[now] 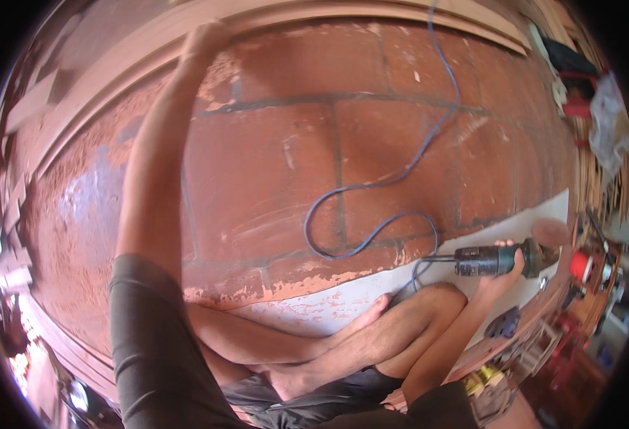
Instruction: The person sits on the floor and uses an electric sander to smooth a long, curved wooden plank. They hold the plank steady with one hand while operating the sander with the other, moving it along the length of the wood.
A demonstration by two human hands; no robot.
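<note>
I sit cross-legged on a large reddish-brown wooden panel [271, 164] with recessed squares. My left hand [204, 37] reaches far out and rests on the panel's raised curved moulding [114, 68] at the top left; its fingers are partly hidden. My right hand [506, 268] grips a dark green power sander [497, 259], its round disc [549, 232] lying against the pale sanded strip [343, 304] at the panel's lower right. A blue cord [372, 214] loops from the tool across the panel and runs up to the top edge.
My bare legs and feet [343, 339] lie folded on the panel in front of me. Red tools and white plastic [600, 114] sit at the right, with more red items and wooden pieces [582, 268] below. Wood offcuts [7, 236] lie at the left edge.
</note>
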